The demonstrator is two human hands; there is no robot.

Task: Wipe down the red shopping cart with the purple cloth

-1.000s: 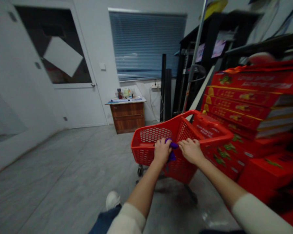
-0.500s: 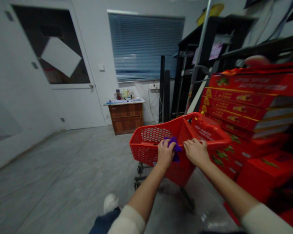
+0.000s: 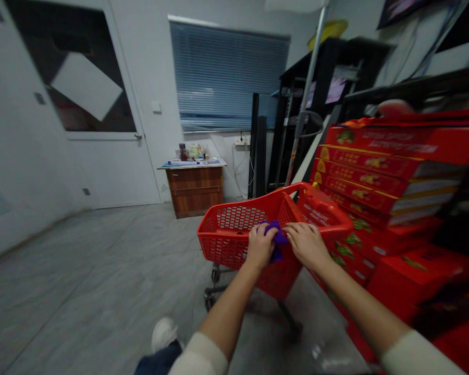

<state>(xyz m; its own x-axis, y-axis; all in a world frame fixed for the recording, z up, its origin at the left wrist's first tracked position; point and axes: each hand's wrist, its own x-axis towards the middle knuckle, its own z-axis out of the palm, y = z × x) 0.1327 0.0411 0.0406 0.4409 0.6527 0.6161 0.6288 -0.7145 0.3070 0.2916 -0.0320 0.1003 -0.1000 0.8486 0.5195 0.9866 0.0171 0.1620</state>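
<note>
A red plastic shopping cart stands in front of me. My left hand is closed around a purple cloth at the cart's near rim. Part of the cloth hangs down the outer side, and the rest is hidden by the fingers. Just right of the cloth, my right hand rests on the same rim with its fingers bent over the edge. Its fingertips come close to the cloth, but whether they touch it I cannot tell.
Red printed cartons are stacked high along the right, close to the cart. A wooden cabinet with small items on top stands by the far wall, near a white door. A metal pole rises behind the cart.
The view has shifted slightly, so the cart and cartons sit further left. My right hand's fingers have come a little closer to the cloth. My left hand still holds the cloth.
</note>
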